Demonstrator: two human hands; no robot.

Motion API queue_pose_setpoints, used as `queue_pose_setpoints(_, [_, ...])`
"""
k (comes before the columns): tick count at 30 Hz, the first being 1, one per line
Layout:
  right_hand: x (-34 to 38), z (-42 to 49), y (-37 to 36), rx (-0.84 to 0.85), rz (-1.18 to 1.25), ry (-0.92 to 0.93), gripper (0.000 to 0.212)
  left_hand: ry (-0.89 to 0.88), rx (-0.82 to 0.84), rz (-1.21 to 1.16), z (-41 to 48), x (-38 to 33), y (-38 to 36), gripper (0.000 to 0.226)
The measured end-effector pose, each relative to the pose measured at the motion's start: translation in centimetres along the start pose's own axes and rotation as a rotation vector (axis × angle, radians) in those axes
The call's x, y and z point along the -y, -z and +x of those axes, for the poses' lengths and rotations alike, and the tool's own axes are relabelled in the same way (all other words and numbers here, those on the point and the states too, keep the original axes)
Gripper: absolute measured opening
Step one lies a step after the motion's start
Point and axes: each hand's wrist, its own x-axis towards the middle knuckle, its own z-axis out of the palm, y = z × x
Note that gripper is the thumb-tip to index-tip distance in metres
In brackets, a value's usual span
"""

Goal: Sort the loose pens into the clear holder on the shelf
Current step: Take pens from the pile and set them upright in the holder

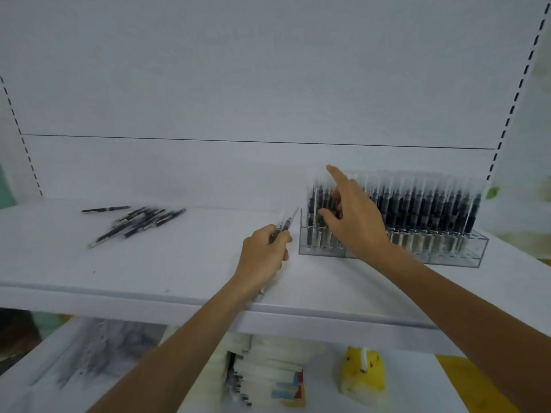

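Note:
A clear holder stands at the right of the white shelf, packed with several upright dark pens. My right hand is spread over the holder's left end, index finger raised, thumb and fingers among the pens there. My left hand grips a few pens just left of the holder, their tips pointing up and right. A pile of loose dark pens lies on the shelf's far left, with one pen lying apart behind it.
Below the shelf's front edge sit a yellow chick-shaped item, stacked packets and a blurred tray of goods. Slotted uprights frame the white back panel.

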Motion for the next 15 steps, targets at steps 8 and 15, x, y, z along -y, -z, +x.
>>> queue_pose_setpoints(8, [2.7, -1.3, 1.0, 0.107, 0.581, -0.164, 0.031, -0.058, -0.011, -0.183, -0.6, -1.8, -2.6, 0.028])
queue_pose_setpoints(15, [2.7, -1.5, 1.5, 0.082, 0.839, -0.309, 0.035, -0.068, 0.091, -0.193, -0.8, -2.2, -3.1, 0.025])
